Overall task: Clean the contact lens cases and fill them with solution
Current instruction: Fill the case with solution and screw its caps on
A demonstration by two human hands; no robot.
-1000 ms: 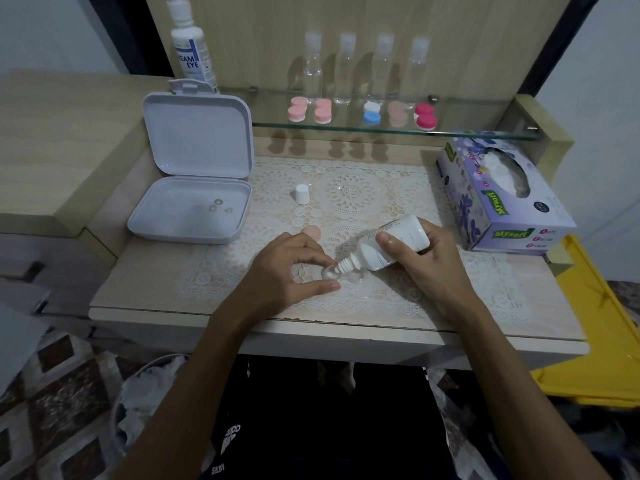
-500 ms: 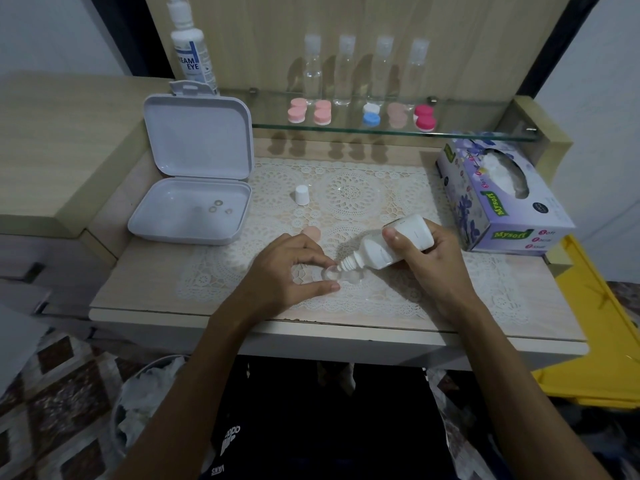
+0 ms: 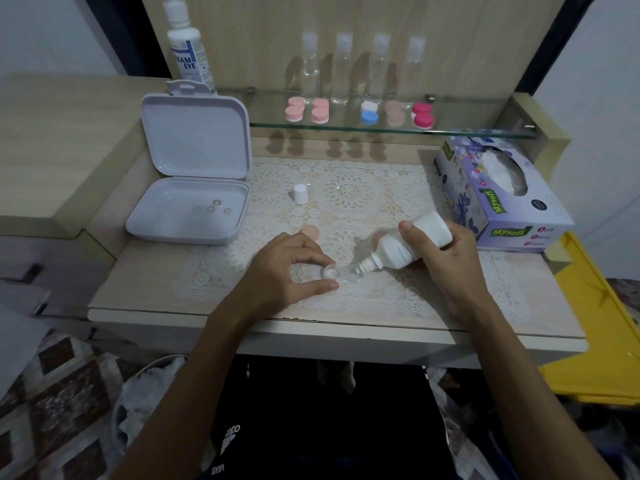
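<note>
Pinching clear lens case [image 3: 337, 273] with left hand [image 3: 289, 271] so it stays put on mat at 6 o'clock; right hand [image 3: 450, 261] grips tilted solution bottle [image 3: 408, 245], nozzle aimed into well; cap [image 3: 300, 193] parked at 11.

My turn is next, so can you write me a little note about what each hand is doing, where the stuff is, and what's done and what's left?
Left hand: pinches the clear lens case steady on the lace mat.
Right hand: grips the small solution bottle, tilted, nozzle at the case's right well.
Bottle cap stands on the mat; a peach case lid lies behind the left hand.
Done: case opened, bottle uncapped.
Left: finish filling, screw lids on. Whether the closed cases on the glass shelf still need doing cannot be told.
</note>
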